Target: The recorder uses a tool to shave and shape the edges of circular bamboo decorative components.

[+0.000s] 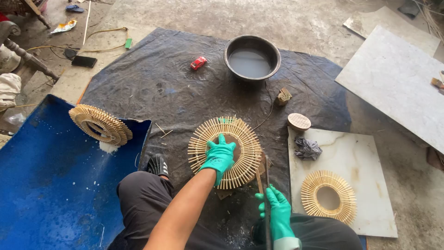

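Head view: I am pressing my left hand [219,156], fingers spread flat, on the stick sunburst ring [225,151] lying on the dark tarp [152,83]; my right hand [277,214] is gripping a thin blade [267,203], closed around it, just beside the ring's edge

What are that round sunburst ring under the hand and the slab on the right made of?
The sunburst ring under the left hand looks like thin, pale, unfinished wooden or bamboo sticks set radially around a brown disc. The slab looks like polished marble or marble-look tile: white, smooth, faintly veined. The gloves appear to be green rubber.
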